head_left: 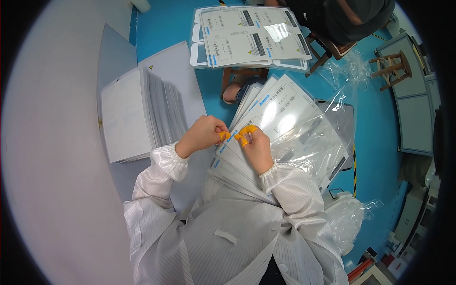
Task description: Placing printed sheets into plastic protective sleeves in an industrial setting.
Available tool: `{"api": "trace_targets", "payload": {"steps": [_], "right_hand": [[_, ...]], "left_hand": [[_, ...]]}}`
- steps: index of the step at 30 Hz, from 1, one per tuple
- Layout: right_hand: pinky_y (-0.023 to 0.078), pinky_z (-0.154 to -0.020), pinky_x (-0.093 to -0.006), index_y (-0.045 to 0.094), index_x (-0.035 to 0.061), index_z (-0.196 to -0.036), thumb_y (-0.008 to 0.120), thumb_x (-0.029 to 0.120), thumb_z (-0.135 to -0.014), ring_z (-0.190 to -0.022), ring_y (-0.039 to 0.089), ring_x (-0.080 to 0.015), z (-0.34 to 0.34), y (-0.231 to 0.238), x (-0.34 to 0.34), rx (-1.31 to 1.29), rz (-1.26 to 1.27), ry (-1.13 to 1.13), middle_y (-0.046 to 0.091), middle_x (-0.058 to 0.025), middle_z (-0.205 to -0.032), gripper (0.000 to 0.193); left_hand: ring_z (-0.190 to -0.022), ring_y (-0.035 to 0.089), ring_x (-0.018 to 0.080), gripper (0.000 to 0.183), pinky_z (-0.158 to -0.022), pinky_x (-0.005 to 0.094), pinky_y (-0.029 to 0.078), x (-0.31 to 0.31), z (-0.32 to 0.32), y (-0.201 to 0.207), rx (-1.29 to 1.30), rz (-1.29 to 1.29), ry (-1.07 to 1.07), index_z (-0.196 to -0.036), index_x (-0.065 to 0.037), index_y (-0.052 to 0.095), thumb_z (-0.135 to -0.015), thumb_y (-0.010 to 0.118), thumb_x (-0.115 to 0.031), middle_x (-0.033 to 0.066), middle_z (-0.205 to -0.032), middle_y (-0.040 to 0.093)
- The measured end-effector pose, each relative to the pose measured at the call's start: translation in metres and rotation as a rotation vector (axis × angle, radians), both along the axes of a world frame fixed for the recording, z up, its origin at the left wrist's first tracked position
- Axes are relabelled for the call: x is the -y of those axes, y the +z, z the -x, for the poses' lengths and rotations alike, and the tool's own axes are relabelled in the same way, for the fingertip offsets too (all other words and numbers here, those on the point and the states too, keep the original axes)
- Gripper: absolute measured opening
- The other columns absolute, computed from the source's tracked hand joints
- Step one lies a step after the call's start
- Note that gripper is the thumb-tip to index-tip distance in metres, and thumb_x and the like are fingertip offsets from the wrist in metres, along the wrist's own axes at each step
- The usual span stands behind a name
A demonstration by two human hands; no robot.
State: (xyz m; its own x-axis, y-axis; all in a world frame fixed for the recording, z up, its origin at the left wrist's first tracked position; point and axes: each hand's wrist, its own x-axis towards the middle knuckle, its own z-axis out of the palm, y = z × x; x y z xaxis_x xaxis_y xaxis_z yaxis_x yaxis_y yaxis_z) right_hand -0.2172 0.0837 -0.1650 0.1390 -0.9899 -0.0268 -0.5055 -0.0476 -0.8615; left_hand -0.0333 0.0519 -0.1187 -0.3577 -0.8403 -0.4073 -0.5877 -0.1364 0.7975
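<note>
A fanned stack of white printed plastic sheets (pixel 280 111) with blue lettering lies in front of me, glossy on top. Over its left edge my left hand (pixel 202 134) is closed, thumb and finger pinched together at the edge of an upper sheet. Close beside it, my right hand (pixel 258 148) is also pinched, its fingertips against the same edge. Yellow finger cots cover fingertips on both hands. Whatever sits between the fingers is too small to make out. Crumpled clear film (pixel 308 152) spreads over the stack's right side.
To the left, a thick stack of white sheets (pixel 126 116) stands on a grey surface (pixel 183 66) beside a wall. More printed sheets (pixel 232 40) rest on a wooden stool ahead, near a seated person (pixel 349 19). Loose clear film (pixel 349 71) and another stool (pixel 392 69) are at right.
</note>
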Motion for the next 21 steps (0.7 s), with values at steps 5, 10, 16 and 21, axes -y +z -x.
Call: {"api": "trace_targets", "payload": {"steps": [5,10,16,21], "right_hand": [[0.048,-0.062,-0.0354,0.058,-0.0021,-0.084,0.077,0.013,-0.064,-0.069,0.060,-0.0324,-0.009,0.014,-0.010,-0.209,0.045,0.211,0.059,-0.0157,-0.078,0.031],[0.047,-0.061,-0.0360,0.058,-0.0016,-0.084,0.076,0.013,-0.065,-0.069,0.058,-0.0325,0.000,0.000,0.002,-0.031,0.013,0.023,0.056,-0.0125,-0.084,0.030],[0.046,-0.060,-0.0350,0.058,-0.0028,-0.085,0.067,0.006,-0.072,-0.065,0.056,-0.0317,-0.005,0.008,-0.006,-0.115,0.065,0.249,0.053,-0.0136,-0.081,0.018],[0.043,-0.065,-0.0295,0.056,-0.0010,-0.088,0.062,0.008,-0.077,-0.071,0.053,-0.0246,0.011,0.002,-0.002,0.114,0.022,0.270,0.051,-0.0118,-0.081,0.015]], "left_hand": [[-0.054,0.060,0.0097,0.011,-0.052,0.0201,0.048,0.000,-0.002,-0.001,-0.048,-0.042,0.017,-0.082,0.004,0.066,-0.076,0.058,0.000,0.0087,-0.065,0.065],[-0.052,0.059,0.0110,0.013,-0.052,0.0218,0.047,-0.001,-0.004,-0.006,-0.072,-0.043,0.037,-0.084,0.004,0.067,-0.076,0.058,-0.002,0.0088,-0.064,0.064],[-0.054,0.059,0.0127,0.017,-0.053,0.0232,0.047,-0.002,-0.006,-0.005,-0.127,-0.123,0.106,-0.089,0.004,0.066,-0.076,0.059,-0.004,0.0090,-0.066,0.065],[-0.068,0.062,0.0141,0.030,-0.065,0.0243,0.049,-0.007,-0.008,-0.013,-0.094,0.260,0.069,-0.106,0.003,0.061,-0.079,0.062,-0.009,0.0119,-0.080,0.066]]}}
